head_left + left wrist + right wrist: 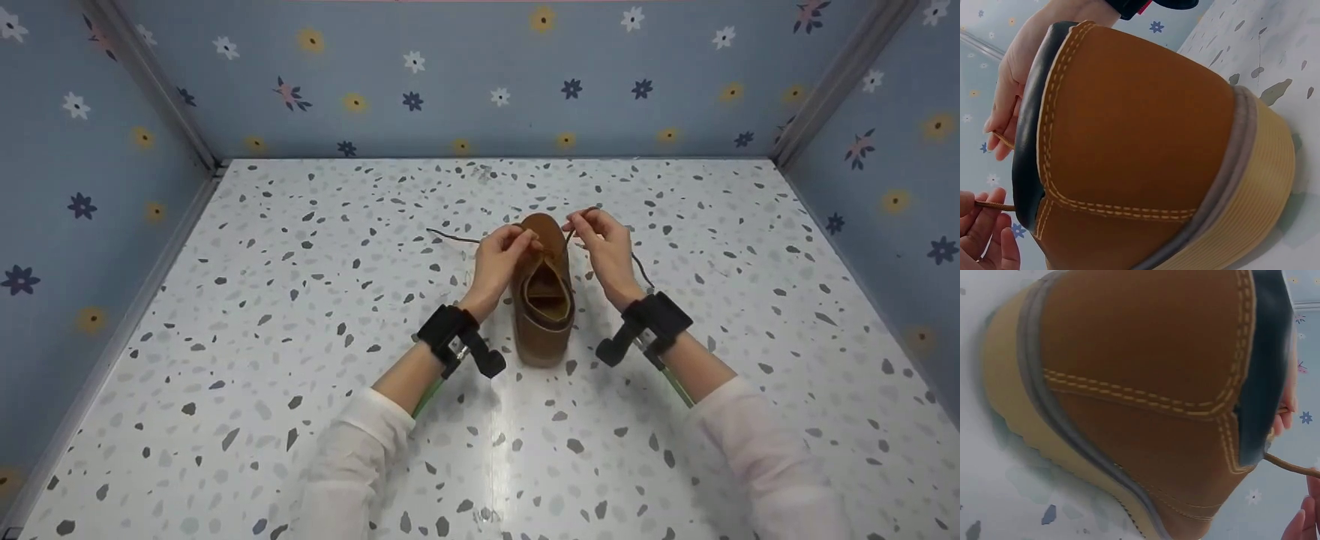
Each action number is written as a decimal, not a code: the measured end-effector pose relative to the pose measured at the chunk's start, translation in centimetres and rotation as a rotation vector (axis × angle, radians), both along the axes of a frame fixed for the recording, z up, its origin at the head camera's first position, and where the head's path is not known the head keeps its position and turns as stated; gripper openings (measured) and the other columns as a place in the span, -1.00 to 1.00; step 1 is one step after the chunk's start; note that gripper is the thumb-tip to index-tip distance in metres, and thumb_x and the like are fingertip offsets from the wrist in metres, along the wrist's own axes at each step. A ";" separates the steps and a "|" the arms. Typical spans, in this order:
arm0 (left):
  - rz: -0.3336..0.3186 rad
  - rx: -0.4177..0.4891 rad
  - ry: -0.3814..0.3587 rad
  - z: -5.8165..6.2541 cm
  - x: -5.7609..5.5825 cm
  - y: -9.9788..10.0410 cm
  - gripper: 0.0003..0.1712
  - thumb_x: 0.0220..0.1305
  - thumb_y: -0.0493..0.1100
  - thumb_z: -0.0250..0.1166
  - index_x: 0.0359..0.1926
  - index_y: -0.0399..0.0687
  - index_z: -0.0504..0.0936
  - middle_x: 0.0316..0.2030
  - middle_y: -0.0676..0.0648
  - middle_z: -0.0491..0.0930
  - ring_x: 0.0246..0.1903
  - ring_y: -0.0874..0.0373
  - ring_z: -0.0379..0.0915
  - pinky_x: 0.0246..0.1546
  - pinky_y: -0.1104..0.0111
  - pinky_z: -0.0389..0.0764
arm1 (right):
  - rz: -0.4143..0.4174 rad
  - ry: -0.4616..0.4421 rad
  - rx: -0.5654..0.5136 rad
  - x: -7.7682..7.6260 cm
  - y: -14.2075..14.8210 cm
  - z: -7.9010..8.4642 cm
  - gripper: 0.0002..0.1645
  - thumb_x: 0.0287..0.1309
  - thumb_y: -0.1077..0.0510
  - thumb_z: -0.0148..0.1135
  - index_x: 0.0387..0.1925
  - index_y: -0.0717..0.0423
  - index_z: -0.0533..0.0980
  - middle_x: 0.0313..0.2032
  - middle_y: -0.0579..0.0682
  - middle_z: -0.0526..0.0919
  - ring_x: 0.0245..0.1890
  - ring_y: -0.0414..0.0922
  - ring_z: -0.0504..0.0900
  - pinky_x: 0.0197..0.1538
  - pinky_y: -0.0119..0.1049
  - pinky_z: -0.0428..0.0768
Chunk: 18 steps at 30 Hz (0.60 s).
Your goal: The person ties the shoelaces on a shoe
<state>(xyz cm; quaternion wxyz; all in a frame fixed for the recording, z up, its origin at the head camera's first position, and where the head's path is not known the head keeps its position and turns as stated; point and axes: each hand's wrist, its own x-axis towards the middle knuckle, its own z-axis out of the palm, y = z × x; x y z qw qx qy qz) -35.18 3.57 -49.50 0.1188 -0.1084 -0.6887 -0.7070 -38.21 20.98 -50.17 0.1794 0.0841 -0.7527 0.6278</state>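
A brown ankle shoe (543, 349) stands upright on the table, its toe pointing away from me and its opening towards me. Over the left side of its front, my left hand (496, 259) pinches a brown shoelace (995, 206) between thumb and fingers; the loose end trails left. My right hand (609, 251), just right of the toe, pinches the other lace end (642, 268), which runs up from the shoe and hangs down behind the hand. Both wrist views are filled by the shoe's tan stitched side (1134, 124) and thick pale sole (1002, 377). The shoe's collar hides the eyelets there.
A white speckled tabletop (262, 337) surrounds the shoe. Blue flowered panels (480, 67) close it in at the back and on both sides. Each wrist carries a black strapped camera mount (450, 328), close beside the shoe's heel.
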 end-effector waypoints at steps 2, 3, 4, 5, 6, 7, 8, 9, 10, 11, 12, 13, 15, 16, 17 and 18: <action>-0.014 0.007 -0.001 0.2 0.1 0.0 -0.68 -0.19 0.08 0.00 -0.47 -0.04 0.42 -0.58 0.01 0.44 -0.52 0.26 0.33 -0.50 0.48 0.30 | 0.011 0.013 0.007 -0.5 0.1 0.0 -0.70 -0.21 -0.03 -0.04 -0.43 0.07 0.39 -0.49 0.01 0.44 -0.45 -0.15 0.32 -0.56 -0.32 0.25; -0.021 0.012 -0.009 0.4 0.2 -0.1 -0.68 -0.19 0.07 0.01 -0.47 -0.05 0.42 -0.57 0.01 0.44 -0.52 0.26 0.33 -0.50 0.48 0.30 | 0.013 0.018 0.013 -0.7 0.1 0.1 -0.71 -0.21 -0.03 -0.04 -0.44 0.07 0.39 -0.50 0.01 0.44 -0.46 -0.15 0.33 -0.58 -0.33 0.25; -0.030 0.018 -0.017 0.6 0.3 -0.1 -0.68 -0.18 0.06 0.01 -0.46 -0.06 0.42 -0.56 0.00 0.44 -0.51 0.25 0.33 -0.48 0.49 0.30 | 0.016 0.024 0.021 -0.8 0.1 0.1 -0.70 -0.21 -0.03 -0.04 -0.45 0.08 0.39 -0.51 0.01 0.44 -0.47 -0.15 0.33 -0.60 -0.34 0.25; -0.037 0.022 -0.026 0.8 0.4 -0.1 -0.68 -0.18 0.06 0.01 -0.46 -0.07 0.42 -0.56 -0.01 0.44 -0.51 0.25 0.34 -0.48 0.49 0.30 | 0.022 0.029 0.026 -0.9 0.1 0.2 -0.70 -0.21 -0.03 -0.03 -0.45 0.09 0.39 -0.52 0.01 0.44 -0.48 -0.15 0.33 -0.61 -0.34 0.25; -0.040 0.017 -0.060 2.0 1.3 -0.2 -0.72 -0.13 0.00 0.00 -0.45 -0.11 0.41 -0.55 -0.03 0.43 -0.50 0.23 0.34 -0.46 0.48 0.30 | 0.027 0.033 0.033 -1.0 0.0 0.3 -0.70 -0.21 -0.02 -0.04 -0.45 0.09 0.39 -0.52 0.01 0.44 -0.48 -0.15 0.33 -0.61 -0.34 0.25; -0.042 0.012 -0.075 2.2 1.4 -0.2 -0.71 -0.13 0.00 0.00 -0.44 -0.11 0.41 -0.54 -0.03 0.43 -0.49 0.23 0.33 -0.46 0.48 0.30 | 0.034 0.040 0.034 -1.1 0.0 0.3 -0.71 -0.21 -0.02 -0.04 -0.45 0.10 0.39 -0.53 0.01 0.44 -0.48 -0.15 0.33 -0.59 -0.34 0.25; -0.045 0.011 -0.083 2.3 1.5 -0.3 -0.71 -0.13 0.00 0.00 -0.44 -0.11 0.41 -0.54 -0.03 0.43 -0.49 0.23 0.33 -0.46 0.48 0.30 | 0.039 0.045 0.038 -1.2 -0.1 0.4 -0.72 -0.21 -0.02 -0.03 -0.46 0.09 0.40 -0.53 0.02 0.44 -0.48 -0.15 0.34 -0.59 -0.34 0.26; -0.048 0.008 -0.088 2.4 1.5 -0.3 -0.71 -0.14 0.00 0.00 -0.44 -0.11 0.41 -0.53 -0.02 0.43 -0.49 0.23 0.33 -0.46 0.48 0.30 | 0.045 0.050 0.038 -1.3 -0.1 0.4 -0.73 -0.21 -0.01 -0.03 -0.47 0.08 0.40 -0.53 0.02 0.44 -0.48 -0.15 0.34 -0.58 -0.33 0.25; -0.053 0.006 -0.088 2.5 1.5 -0.3 -0.71 -0.13 0.00 0.00 -0.43 -0.11 0.41 -0.53 -0.03 0.43 -0.49 0.23 0.33 -0.46 0.48 0.30 | 0.053 0.056 0.037 -1.4 -0.1 0.4 -0.73 -0.21 0.00 -0.03 -0.47 0.09 0.40 -0.54 0.03 0.44 -0.48 -0.15 0.34 -0.57 -0.33 0.25; -0.051 -0.005 -0.082 2.4 1.4 -0.3 -0.71 -0.14 0.01 -0.01 -0.43 -0.09 0.41 -0.53 -0.02 0.43 -0.49 0.23 0.33 -0.46 0.48 0.30 | 0.057 0.061 0.042 -1.5 -0.2 0.5 -0.74 -0.21 0.00 -0.03 -0.47 0.08 0.40 -0.54 0.03 0.44 -0.48 -0.15 0.34 -0.57 -0.33 0.24; -0.050 -0.013 -0.079 2.3 1.3 -0.3 -0.71 -0.14 0.02 -0.01 -0.43 -0.09 0.41 -0.53 -0.01 0.43 -0.49 0.24 0.33 -0.46 0.47 0.29 | 0.060 0.061 0.049 -1.7 -0.2 0.5 -0.75 -0.21 0.00 -0.03 -0.48 0.07 0.40 -0.54 0.02 0.44 -0.47 -0.16 0.34 -0.57 -0.33 0.24; -0.053 -0.012 -0.048 1.1 0.5 -0.2 -0.67 -0.18 0.08 -0.01 -0.44 -0.05 0.41 -0.54 0.01 0.43 -0.50 0.26 0.33 -0.48 0.49 0.30 | 0.062 0.061 0.053 -1.9 -0.2 0.5 -0.75 -0.21 0.00 -0.03 -0.48 0.06 0.40 -0.54 0.02 0.44 -0.47 -0.16 0.34 -0.56 -0.32 0.24; -0.053 -0.017 -0.027 0.7 0.1 -0.1 -0.67 -0.18 0.08 -0.01 -0.45 -0.04 0.42 -0.55 0.01 0.43 -0.51 0.26 0.33 -0.48 0.48 0.30 | 0.057 0.062 0.084 -2.2 -0.2 0.6 -0.76 -0.22 -0.02 -0.03 -0.49 0.04 0.40 -0.55 0.00 0.45 -0.46 -0.17 0.34 -0.58 -0.32 0.22; -0.054 -0.018 -0.020 0.5 -0.1 -0.1 -0.67 -0.18 0.08 -0.01 -0.46 -0.04 0.42 -0.55 0.01 0.43 -0.51 0.26 0.33 -0.49 0.47 0.30 | 0.057 0.067 0.103 -2.4 -0.2 0.6 -0.76 -0.21 -0.02 -0.03 -0.49 0.03 0.40 -0.55 -0.01 0.45 -0.46 -0.18 0.34 -0.58 -0.32 0.21; -0.050 -0.023 -0.015 0.2 -0.3 -0.1 -0.67 -0.18 0.09 -0.01 -0.46 -0.03 0.42 -0.55 0.02 0.43 -0.51 0.26 0.33 -0.49 0.47 0.30 | 0.057 0.073 0.122 -2.6 -0.2 0.6 -0.76 -0.21 -0.03 -0.04 -0.49 0.01 0.40 -0.55 -0.03 0.45 -0.47 -0.19 0.34 -0.59 -0.32 0.20; -0.048 -0.025 -0.014 0.1 -0.4 -0.1 -0.68 -0.19 0.09 -0.01 -0.46 -0.03 0.42 -0.55 0.02 0.43 -0.52 0.26 0.33 -0.49 0.47 0.30 | 0.059 0.080 0.140 -2.8 -0.2 0.7 -0.77 -0.21 -0.03 -0.05 -0.49 0.00 0.40 -0.55 -0.04 0.45 -0.48 -0.18 0.33 -0.59 -0.33 0.20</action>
